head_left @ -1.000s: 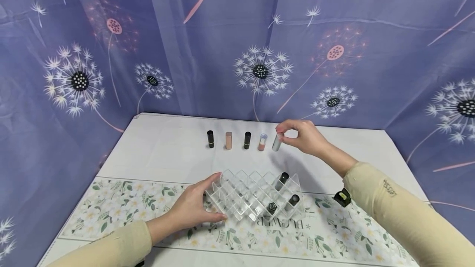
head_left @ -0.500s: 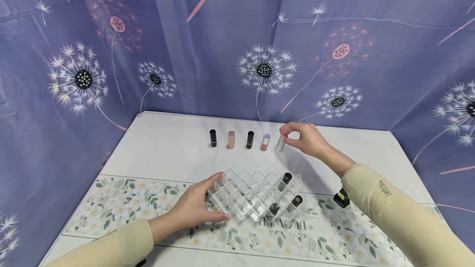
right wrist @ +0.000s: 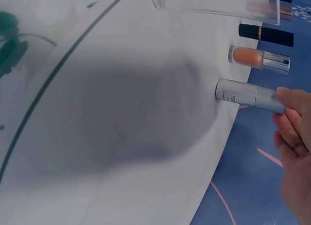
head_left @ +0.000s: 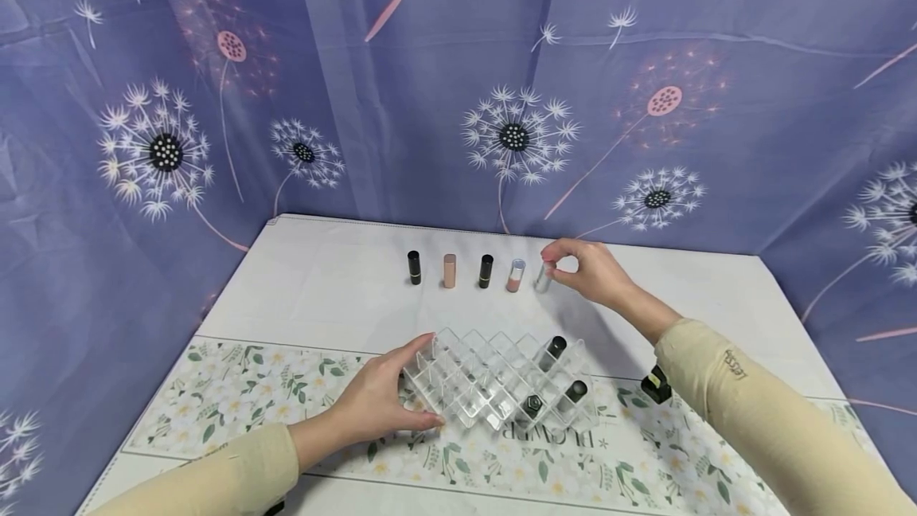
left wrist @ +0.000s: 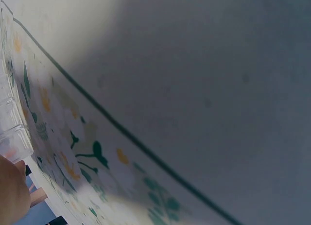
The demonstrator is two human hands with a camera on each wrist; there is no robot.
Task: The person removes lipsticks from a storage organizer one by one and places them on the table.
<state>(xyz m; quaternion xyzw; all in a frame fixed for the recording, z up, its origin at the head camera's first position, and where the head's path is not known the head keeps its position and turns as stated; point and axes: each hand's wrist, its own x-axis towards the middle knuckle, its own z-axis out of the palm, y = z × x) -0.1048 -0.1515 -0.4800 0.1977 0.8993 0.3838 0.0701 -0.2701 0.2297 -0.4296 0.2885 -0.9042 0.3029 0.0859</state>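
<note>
In the head view, my left hand (head_left: 376, 396) grips the left end of a clear lipstick organizer (head_left: 469, 388), thumb at the front and fingers at the back. Three dark-capped tubes, one of them a black tube (head_left: 555, 350), stand in its right-hand compartments. My right hand (head_left: 591, 271) pinches the top of a silver lipstick tube (right wrist: 249, 95) between thumb and fingers. The tube's base is at the white tabletop, at the right end of a row. Beside it stands a clear-capped pink lipstick (head_left: 516, 275). The left wrist view catches only an edge of the organizer (left wrist: 14, 142).
Further left in the row are a black lipstick (head_left: 485, 271), a rose-gold lipstick (head_left: 449, 271) and another black lipstick (head_left: 414, 267). A floral mat strip (head_left: 236, 396) runs under the organizer. Behind the table hangs a purple dandelion curtain (head_left: 401, 102).
The head view has shifted slightly, so everything appears a little further right. My right hand has lowered slightly while pinching the silver tube. The left hand keeps its grip on the organizer.
</note>
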